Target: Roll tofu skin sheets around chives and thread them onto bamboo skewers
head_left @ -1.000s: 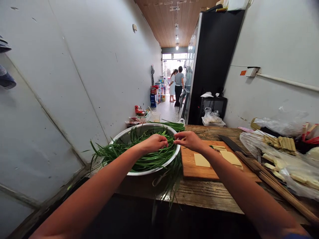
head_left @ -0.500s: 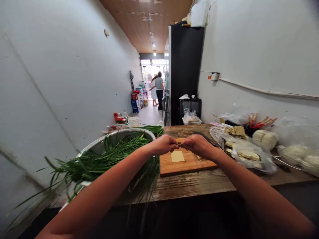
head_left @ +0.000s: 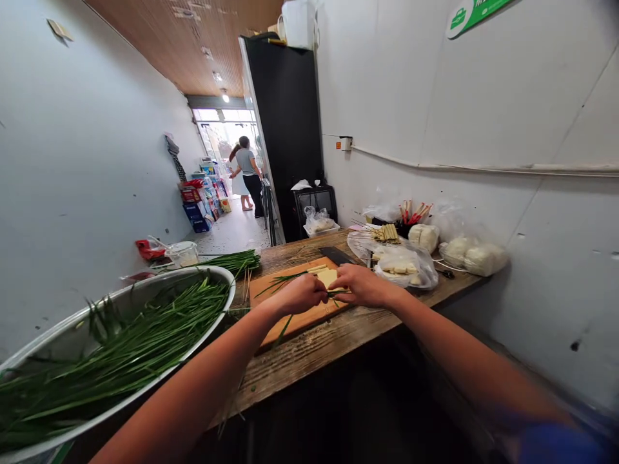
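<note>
1. My left hand (head_left: 300, 294) and right hand (head_left: 363, 285) pinched thin green chive strands (head_left: 333, 293) between closed fingers, over the rectangular wooden board (head_left: 294, 319).
2. Flat, pale tofu sheets (head_left: 327, 276) lay there.
3. The green wall sign (head_left: 471, 13) was unreadable.

The metal basin (head_left: 145, 290) of green chives (head_left: 111, 354) is cut off by the left and lower edges. The part of the chive strand (head_left: 333, 293) pinched between the hands is hidden by the fingers, so its grip cannot be made out. The pale slices (head_left: 327, 277) on the cutting board (head_left: 271, 287) are partly covered by the right hand (head_left: 362, 285). The contents of the plastic bags (head_left: 406, 264) are blurred. The right forearm is smeared at the lower right corner.
</note>
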{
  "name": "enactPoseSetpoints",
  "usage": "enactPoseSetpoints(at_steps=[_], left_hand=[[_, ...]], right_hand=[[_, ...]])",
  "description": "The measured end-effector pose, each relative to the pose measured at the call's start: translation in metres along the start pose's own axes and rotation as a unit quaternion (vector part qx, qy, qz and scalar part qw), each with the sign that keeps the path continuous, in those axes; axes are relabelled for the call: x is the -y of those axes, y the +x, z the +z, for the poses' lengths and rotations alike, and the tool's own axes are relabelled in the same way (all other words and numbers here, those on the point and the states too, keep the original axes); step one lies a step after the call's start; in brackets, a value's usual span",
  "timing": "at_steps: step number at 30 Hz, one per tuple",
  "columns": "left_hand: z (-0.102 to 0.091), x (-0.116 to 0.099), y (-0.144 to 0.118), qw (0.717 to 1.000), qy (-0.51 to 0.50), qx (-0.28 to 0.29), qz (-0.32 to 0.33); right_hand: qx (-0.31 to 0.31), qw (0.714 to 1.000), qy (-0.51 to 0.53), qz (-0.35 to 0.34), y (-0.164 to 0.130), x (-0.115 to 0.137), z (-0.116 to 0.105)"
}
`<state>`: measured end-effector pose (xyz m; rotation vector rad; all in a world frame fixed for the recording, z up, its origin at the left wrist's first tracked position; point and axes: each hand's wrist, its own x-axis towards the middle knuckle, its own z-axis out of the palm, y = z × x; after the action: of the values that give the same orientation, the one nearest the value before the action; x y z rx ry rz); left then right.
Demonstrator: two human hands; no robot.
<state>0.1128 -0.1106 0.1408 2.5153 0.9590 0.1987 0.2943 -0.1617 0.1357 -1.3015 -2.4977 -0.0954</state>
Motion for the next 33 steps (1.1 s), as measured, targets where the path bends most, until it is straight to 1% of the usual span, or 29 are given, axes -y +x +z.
enactPoseSetpoints(at_steps=[2,5,8,10,12,14,16,18,21,23,24,28,31,33], left_hand=[[0.0,-0.004,0.001,1.0,0.016,-0.006,-0.012],[-0.001,-0.009,0.0,0.998,0.045,-0.017,-0.028],[-0.001,-0.01,-0.001,0.998,0.053,-0.015,-0.017],[0.0,-0.008,-0.002,0.999,0.038,-0.01,-0.011],[0.001,-0.004,-0.003,1.0,0.01,-0.004,-0.008],[0.003,0.0,-0.006,1.0,-0.019,0.007,0.0],[0.004,0.003,-0.009,0.999,-0.037,0.005,0.007],[0.004,0.004,-0.013,0.999,-0.046,-0.013,0.014],[0.005,0.003,-0.017,0.997,-0.049,-0.051,0.026],[0.007,0.002,-0.02,0.995,-0.049,-0.073,0.039],[0.009,0.002,-0.021,0.994,-0.05,-0.086,0.047],[0.021,0.002,-0.021,0.983,-0.078,-0.153,0.062],[0.037,0.004,-0.016,0.968,-0.139,-0.201,0.058],[0.05,0.005,-0.011,0.953,-0.195,-0.228,0.052]], right_hand=[[0.027,1.0,0.003,-0.002,0.007,0.007,-0.005],[0.051,0.997,-0.02,0.053,0.019,0.015,-0.007],[0.074,0.991,-0.064,0.095,0.028,0.021,-0.004],[0.086,0.989,-0.071,0.093,0.031,0.023,-0.002],[0.094,0.991,-0.061,0.077,0.031,0.023,-0.001],[0.089,0.993,-0.047,0.056,0.028,0.02,0.0],[0.073,0.996,-0.027,0.048,0.024,0.016,0.001],[0.064,0.996,0.017,0.054,0.021,0.009,0.003],[0.065,0.986,0.132,0.078,0.016,0.0,0.005],[0.061,0.966,0.228,0.104,0.014,-0.005,0.005],[0.057,0.951,0.279,0.118,0.012,-0.007,0.006],[0.028,0.873,0.456,0.171,0.008,-0.009,0.011],[-0.013,0.813,0.545,0.205,0.008,-0.007,0.021],[-0.039,0.773,0.594,0.219,0.009,-0.005,0.031]])
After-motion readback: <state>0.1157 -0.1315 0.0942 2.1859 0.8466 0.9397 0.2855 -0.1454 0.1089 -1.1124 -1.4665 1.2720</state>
